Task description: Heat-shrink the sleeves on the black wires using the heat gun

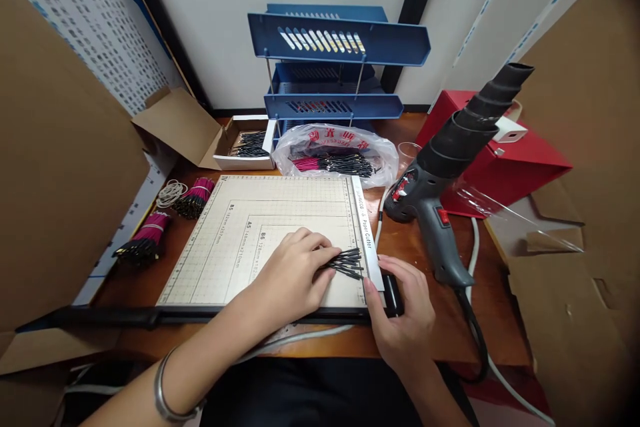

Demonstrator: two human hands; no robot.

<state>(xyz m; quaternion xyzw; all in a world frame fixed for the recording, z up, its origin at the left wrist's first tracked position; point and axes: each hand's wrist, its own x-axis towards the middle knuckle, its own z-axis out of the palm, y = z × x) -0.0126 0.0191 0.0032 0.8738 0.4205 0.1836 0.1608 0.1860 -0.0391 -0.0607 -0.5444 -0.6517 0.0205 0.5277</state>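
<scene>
On the paper cutter (200, 267) with its printed grid, my left hand (300, 267) is closed around a bunch of thin black wires (347, 263). Their ends fan out to the right, toward the white guide strip (369, 240) along the board's right side. My right hand (403, 300) spans that strip near its lower end, thumb and fingers apart; the thumb tip is close to the wire ends, and whether it touches them I cannot tell. The cutter's black handle (110, 317) lies along the front edge, pointing left.
Left of the board lie tied pink-and-black bundles (145, 240) and a coil of pale cord (171, 193). Behind it are an open box (245, 159) of black pieces, a plastic bag (335, 140) and blue tray shelves (335, 40). To the right stands a heat gun (440, 193) before a red box (530, 153).
</scene>
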